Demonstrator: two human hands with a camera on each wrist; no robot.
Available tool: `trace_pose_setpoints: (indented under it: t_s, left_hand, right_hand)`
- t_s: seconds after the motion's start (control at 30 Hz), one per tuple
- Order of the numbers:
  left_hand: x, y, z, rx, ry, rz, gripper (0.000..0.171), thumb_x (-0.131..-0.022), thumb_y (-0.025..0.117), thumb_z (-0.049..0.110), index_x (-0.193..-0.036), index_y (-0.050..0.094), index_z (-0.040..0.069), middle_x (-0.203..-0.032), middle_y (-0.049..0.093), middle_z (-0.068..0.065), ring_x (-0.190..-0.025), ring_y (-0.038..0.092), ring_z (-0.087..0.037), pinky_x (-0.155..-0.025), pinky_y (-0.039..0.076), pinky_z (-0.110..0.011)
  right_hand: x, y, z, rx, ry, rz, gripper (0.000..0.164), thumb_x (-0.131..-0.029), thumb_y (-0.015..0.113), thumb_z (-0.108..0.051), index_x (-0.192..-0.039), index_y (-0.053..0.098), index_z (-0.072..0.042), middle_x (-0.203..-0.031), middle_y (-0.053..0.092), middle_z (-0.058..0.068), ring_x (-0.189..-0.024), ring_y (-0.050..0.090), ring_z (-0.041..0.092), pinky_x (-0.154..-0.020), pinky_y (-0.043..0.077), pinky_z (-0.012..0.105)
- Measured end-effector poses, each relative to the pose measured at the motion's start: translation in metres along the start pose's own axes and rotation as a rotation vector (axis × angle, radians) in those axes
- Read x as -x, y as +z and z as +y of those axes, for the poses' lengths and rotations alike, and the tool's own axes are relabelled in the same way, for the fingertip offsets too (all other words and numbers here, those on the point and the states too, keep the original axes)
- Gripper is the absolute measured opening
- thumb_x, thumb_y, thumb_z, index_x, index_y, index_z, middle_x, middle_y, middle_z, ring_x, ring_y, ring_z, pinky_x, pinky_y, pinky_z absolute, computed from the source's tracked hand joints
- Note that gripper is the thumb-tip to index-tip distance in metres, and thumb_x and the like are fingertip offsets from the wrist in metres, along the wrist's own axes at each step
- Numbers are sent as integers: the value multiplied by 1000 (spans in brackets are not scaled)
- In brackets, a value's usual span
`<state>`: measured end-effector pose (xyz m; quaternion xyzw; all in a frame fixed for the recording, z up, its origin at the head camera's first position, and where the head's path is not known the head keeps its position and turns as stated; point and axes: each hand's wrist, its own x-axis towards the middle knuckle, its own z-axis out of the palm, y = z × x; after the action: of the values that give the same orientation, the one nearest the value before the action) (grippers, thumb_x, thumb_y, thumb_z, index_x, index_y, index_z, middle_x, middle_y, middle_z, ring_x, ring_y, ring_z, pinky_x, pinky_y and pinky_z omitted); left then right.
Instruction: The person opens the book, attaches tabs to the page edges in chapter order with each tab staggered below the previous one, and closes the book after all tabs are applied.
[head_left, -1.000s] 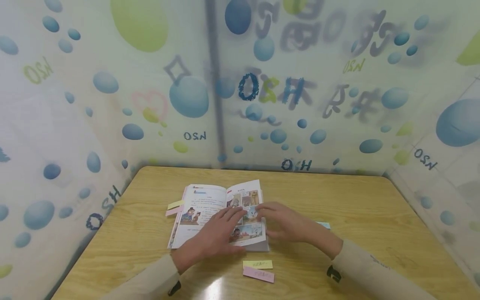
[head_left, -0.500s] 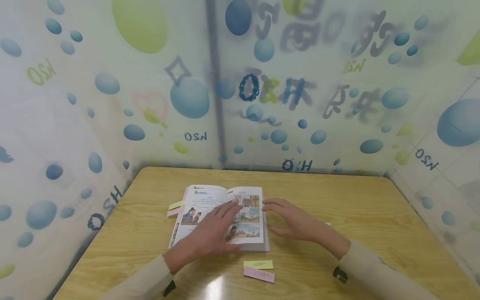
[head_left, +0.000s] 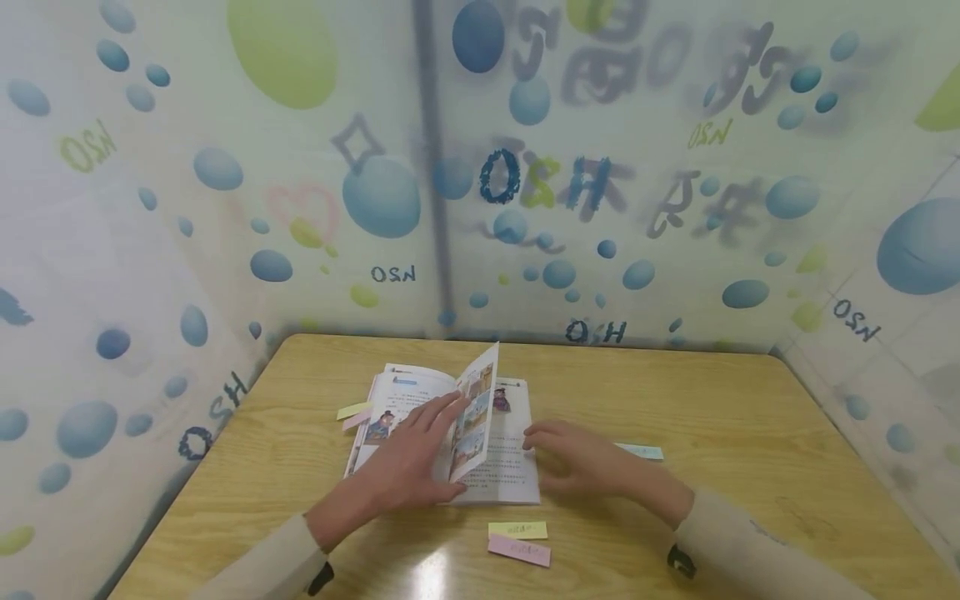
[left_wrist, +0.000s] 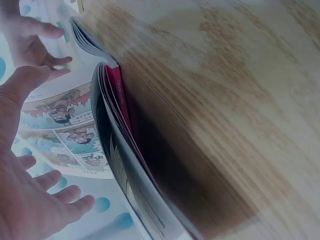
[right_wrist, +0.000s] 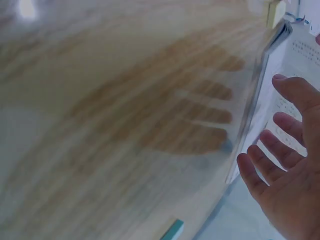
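An illustrated book [head_left: 513,450] lies open on the wooden table. One comic-panel page [head_left: 477,417] stands raised near its spine, with a text page uncovered at the right. My left hand [head_left: 412,454] lies over the left page, its fingertips beside the raised page; whether they touch it I cannot tell. In the left wrist view, the left hand's fingers [left_wrist: 67,197] are spread and grip nothing. My right hand [head_left: 588,462] is at the book's right edge, fingers loosely bent. The right wrist view shows that right hand [right_wrist: 295,165] holding nothing.
Yellow [head_left: 517,530] and pink paper slips [head_left: 519,550] lie in front of the book, overlapping. A light blue slip [head_left: 639,451] is beyond my right wrist. Yellow and pink tabs [head_left: 352,412] stick out from the book's left edge. Patterned curtain walls [head_left: 600,250] surround the table [head_left: 675,383].
The comic page, raised a second ago, lay flat half a second ago and now stands up toward the left, uncovering a text page. My left hand has shifted slightly left.
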<state>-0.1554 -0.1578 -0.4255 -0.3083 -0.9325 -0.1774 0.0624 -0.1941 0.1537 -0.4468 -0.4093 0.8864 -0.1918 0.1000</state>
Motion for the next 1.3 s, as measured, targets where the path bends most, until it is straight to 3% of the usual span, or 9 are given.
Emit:
trace_pose_setpoints:
  t_s: [0.3, 0.43, 0.6, 0.77, 0.93, 1.07, 1.3]
  left_hand:
    - [8, -12, -6, -4, -23, 82, 115, -72, 89, 45, -161, 23, 15, -162, 28, -11, -138, 39, -36, -103, 44, -55]
    - [10, -18, -10, -11, -11, 147, 114, -72, 90, 41, -160, 24, 11, -160, 31, -15, -137, 40, -38, -105, 43, -55]
    - [11, -23, -11, -35, -56, 202, 113, -72, 92, 37, -158, 25, 7, -159, 31, -18, -137, 39, -40, -108, 39, -56]
    - [11, -25, -15, -100, -115, 251, 113, -71, 92, 32, -157, 25, 5, -158, 29, -24, -139, 35, -43, -109, 37, -58]
    - [11, -25, -23, -189, -128, 298, 117, -65, 95, 31, -155, 26, 5, -156, 28, -29, -138, 33, -48, -108, 35, -62]
    - [13, -22, -28, -225, -149, 287, 118, -63, 96, 31, -155, 26, 7, -156, 26, -30, -138, 30, -55, -107, 30, -69]
    - [16, -11, -29, -252, -196, 143, 112, -67, 94, 33, -155, 30, 7, -159, 23, -28, -141, 25, -55, -107, 24, -74]
  right_hand:
    - [-4, 7, -3, 3, -15, -29, 50, -91, 76, -28, -137, 58, -16, -149, 48, 1, -140, 41, 21, -114, 34, 42]
    - [-7, 8, -6, 13, -35, -27, 52, -91, 77, -29, -136, 59, -13, -149, 49, 4, -139, 42, 23, -114, 34, 42]
    - [-11, 8, -9, 8, -53, -31, 53, -91, 77, -30, -137, 58, -12, -149, 49, 6, -139, 42, 23, -114, 33, 42]
    - [-14, 8, -12, 6, -65, -31, 50, -92, 77, -30, -135, 60, -13, -149, 48, 5, -139, 42, 22, -114, 34, 42]
    - [-16, 8, -14, 16, -68, -36, 48, -91, 78, -31, -133, 60, -14, -150, 48, 5, -139, 42, 22, -114, 35, 41]
    - [-17, 8, -17, 21, -68, -43, 49, -91, 78, -32, -133, 61, -14, -150, 47, 5, -140, 41, 23, -114, 34, 41]
    - [-19, 9, -19, 47, -86, -44, 50, -90, 79, -34, -132, 61, -14, -151, 47, 6, -140, 41, 23, -115, 33, 40]
